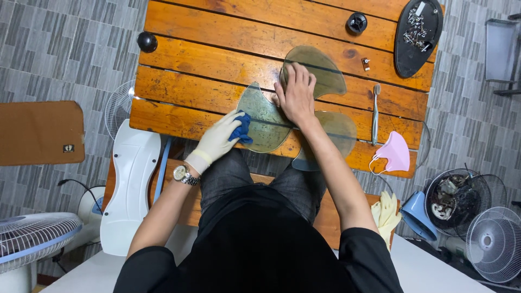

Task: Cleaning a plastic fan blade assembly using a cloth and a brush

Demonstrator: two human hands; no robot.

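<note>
Your left hand [217, 140] (gloved) clenches blue cloth [241, 129] on near blade of fan blade [266, 122]; right hand [297, 93] flat, ungripping, pins hub beyond cloth.

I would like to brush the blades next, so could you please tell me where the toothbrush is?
The toothbrush lies on the wooden table to the right of the fan blade, just above the pink face mask.

A toothbrush [375, 112] and a pink face mask [394, 152] are lying on the wooden worktop [217, 59]; a black oval tray [418, 37] is holding screws; fan grilles [493, 244] are resting on the floor.
</note>
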